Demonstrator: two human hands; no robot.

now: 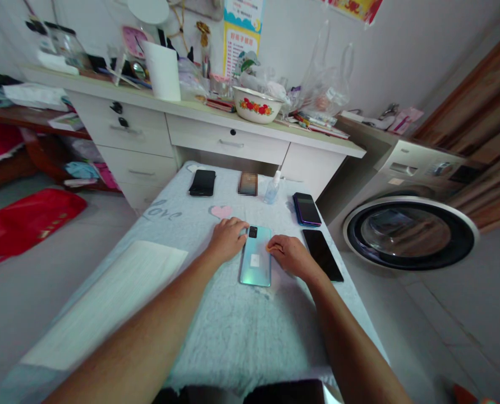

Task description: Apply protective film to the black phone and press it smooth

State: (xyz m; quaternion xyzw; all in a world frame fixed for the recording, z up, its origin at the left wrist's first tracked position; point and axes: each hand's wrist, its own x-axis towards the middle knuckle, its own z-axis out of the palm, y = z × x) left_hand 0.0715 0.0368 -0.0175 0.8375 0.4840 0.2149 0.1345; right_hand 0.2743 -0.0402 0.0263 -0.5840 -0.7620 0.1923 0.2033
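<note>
A light blue-green smartphone (256,270) lies back side up on the cloth-covered table, its dark camera block at the far end and a small white label on its back. My left hand (228,238) holds the phone by its upper left edge, fingers curled against the side. At the phone's right edge, my right hand (289,253) is closed in a pinch. A small orange-yellow piece (270,248) shows at its fingertips, too small to name surely. Right of that hand lies a black smartphone (322,255), screen up.
Further back on the table are a stack of phones (306,209), a spray bottle (271,192), a blurred brown item (248,184) and a black phone-like item (202,183). A whitish cloth strip (110,303) lies left. Beyond stand a desk (228,134) and washing machine (409,196).
</note>
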